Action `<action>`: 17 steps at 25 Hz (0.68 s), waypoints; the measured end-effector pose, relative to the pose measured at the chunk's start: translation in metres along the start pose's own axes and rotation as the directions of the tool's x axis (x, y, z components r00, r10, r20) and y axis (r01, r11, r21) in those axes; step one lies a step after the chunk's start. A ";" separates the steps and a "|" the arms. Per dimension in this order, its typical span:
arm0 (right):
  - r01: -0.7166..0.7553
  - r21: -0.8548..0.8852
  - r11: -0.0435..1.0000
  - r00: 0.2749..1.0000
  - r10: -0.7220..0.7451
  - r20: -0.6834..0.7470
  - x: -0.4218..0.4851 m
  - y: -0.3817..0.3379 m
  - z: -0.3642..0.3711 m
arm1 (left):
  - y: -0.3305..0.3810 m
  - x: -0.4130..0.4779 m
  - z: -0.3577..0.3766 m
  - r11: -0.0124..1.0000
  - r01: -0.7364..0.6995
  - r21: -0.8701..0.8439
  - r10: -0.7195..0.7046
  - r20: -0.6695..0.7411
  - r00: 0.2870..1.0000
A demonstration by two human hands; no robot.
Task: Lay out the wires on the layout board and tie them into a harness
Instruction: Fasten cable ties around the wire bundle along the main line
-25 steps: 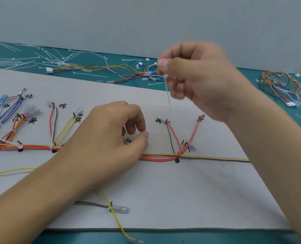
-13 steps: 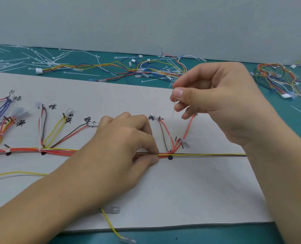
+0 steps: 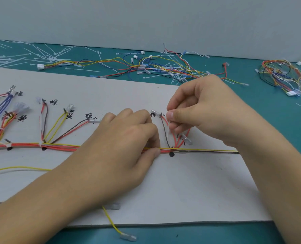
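Note:
A pale layout board [image 3: 190, 191] with handwritten labels carries a horizontal bundle of red, yellow and brown wires [image 3: 206, 150]. Branches fan up from it to clear-sleeved terminals. My left hand [image 3: 123, 147] pinches the bundle between thumb and fingers, just left of a black mark [image 3: 171, 154]. My right hand [image 3: 199, 110] hovers above the red and brown branch there and pinches a thin white cable tie [image 3: 169, 132] that points down at the bundle. White ties [image 3: 40, 144] bind the bundle further left.
Loose white cable ties [image 3: 46, 57] lie on the teal mat at the back left. A tangle of spare wires [image 3: 156, 67] lies behind the board, another [image 3: 283, 74] at the far right. A yellow wire with a terminal [image 3: 127, 237] hangs over the board's near edge.
My right hand came down from high above the board with the cable tie to the branch by the black mark. My left hand moved onto the bundle and pinched it.

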State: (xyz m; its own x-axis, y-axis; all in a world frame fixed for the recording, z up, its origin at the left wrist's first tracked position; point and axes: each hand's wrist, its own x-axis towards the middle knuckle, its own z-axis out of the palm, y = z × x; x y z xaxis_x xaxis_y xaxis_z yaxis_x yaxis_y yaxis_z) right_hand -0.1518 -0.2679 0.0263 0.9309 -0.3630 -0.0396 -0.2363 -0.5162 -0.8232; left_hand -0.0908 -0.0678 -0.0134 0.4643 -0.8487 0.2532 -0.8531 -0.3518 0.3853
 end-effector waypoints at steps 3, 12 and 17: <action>0.036 -0.104 0.994 0.998 -0.031 0.048 0.001 0.000 0.001 | 0.001 0.001 -0.003 0.999 0.015 -0.048 -0.017 -0.042 0.999; 0.078 -0.211 0.974 0.994 -0.058 0.097 0.001 -0.001 0.002 | 0.014 -0.007 -0.004 0.992 -0.118 0.039 0.119 -0.018 0.993; 0.081 -0.250 0.965 0.989 -0.047 0.138 -0.002 -0.002 0.003 | 0.016 -0.004 -0.003 0.995 -0.092 0.034 0.092 -0.006 0.996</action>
State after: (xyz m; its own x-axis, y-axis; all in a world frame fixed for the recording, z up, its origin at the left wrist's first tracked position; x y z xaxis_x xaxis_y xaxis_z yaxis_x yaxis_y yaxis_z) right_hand -0.1520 -0.2639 0.0259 0.9706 -0.2277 -0.0783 -0.2221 -0.7214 -0.6559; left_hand -0.1057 -0.0685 -0.0055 0.3851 -0.8751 0.2931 -0.8997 -0.2853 0.3302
